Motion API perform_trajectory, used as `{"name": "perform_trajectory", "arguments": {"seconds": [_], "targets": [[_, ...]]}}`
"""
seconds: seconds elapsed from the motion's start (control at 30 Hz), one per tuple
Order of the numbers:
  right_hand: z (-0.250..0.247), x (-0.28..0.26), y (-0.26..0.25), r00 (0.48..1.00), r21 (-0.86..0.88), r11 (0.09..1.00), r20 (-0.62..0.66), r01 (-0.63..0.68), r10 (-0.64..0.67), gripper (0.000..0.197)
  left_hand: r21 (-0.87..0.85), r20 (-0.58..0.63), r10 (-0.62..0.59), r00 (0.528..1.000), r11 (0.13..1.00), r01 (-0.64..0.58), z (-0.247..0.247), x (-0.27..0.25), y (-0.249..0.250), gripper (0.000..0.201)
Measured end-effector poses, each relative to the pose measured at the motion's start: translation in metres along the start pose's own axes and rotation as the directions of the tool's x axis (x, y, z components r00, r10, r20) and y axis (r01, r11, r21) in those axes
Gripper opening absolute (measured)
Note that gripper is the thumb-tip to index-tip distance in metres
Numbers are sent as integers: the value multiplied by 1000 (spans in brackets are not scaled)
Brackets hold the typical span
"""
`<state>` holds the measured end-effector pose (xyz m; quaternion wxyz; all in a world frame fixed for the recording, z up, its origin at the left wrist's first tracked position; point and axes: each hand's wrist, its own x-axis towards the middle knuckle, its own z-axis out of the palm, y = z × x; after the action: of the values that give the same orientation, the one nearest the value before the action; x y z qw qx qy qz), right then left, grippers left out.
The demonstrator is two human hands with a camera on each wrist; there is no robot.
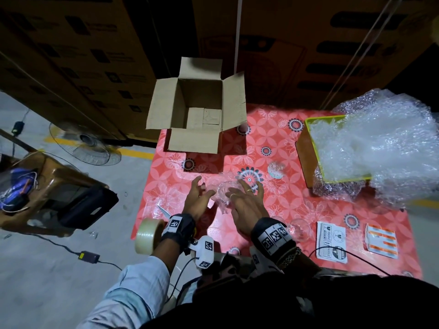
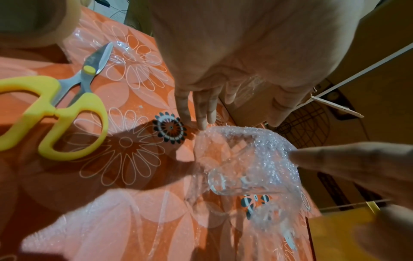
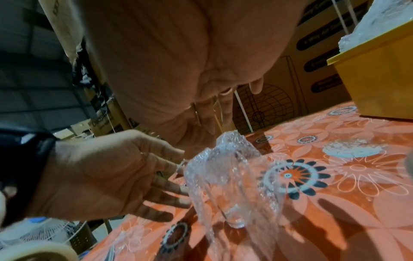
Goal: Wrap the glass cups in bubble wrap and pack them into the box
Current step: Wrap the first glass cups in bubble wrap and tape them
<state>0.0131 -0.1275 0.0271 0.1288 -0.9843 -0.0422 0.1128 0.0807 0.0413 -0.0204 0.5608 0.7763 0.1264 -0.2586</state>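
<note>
1. Wrapping step: glass cup [image 1: 225,193] stands on the tabletop [image 1: 297,198], loosely draped in bubble wrap [image 3: 225,159].
2. Left hand [image 1: 197,198] and right hand [image 1: 247,205] flank it, fingers spread, gripping nothing.
3. Next, I'd say: gather the wrap snug, then tape.

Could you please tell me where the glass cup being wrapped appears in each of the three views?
Head: glass cup at centre, between both hands.
Left wrist: lower right, under bubble wrap.
Right wrist: lower centre.
Shared landmark: the dark flower print beside it.
</note>
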Motion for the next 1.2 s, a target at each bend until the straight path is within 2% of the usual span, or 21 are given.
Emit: {"name": "perform_trajectory", "arguments": {"seconds": [0.07,0.23,0.47,0.63,0.73,0.8,0.87,0.9,1.0,1.07,1.2], "targets": [[-1,1,2,999,6,1000,-50,-14,15,54,-6,12,-7,1000,1000,7,1,0,-1,66],[2,8,-2,995,4,999,87,-46,46,66,-78,41,-49,998,996,52,6,0,-4,67],[11,7,-4,992,-6,998,113,-61,62,65,-178,81,-79,994,980,93,11,1,0,68],[8,13,-4,987,17,998,147,-68,65,52,-302,56,-52,997,951,67,15,-9,6,59],[2,11,0,993,88,993,100,-75,66,40,-276,30,-18,999,961,26,13,-7,5,54],[-3,9,5,994,204,973,-15,-106,112,37,-216,9,-2,1000,976,4,9,-1,0,56],[-7,10,10,972,360,919,-103,-162,212,43,-151,5,20,1000,988,-19,6,3,-4,58],[-7,12,13,961,415,890,-107,-190,255,50,-127,-4,31,1000,991,-31,5,3,-3,56],[2,23,21,946,448,842,36,-302,321,72,-98,-50,95,994,990,-99,3,0,3,49],[10,29,24,923,480,790,147,-381,356,76,-84,-55,151,987,984,-155,1,-2,7,43],[13,33,28,910,540,746,98,-389,404,65,-36,-45,228,973,973,-230,-3,-3,8,38]]}}
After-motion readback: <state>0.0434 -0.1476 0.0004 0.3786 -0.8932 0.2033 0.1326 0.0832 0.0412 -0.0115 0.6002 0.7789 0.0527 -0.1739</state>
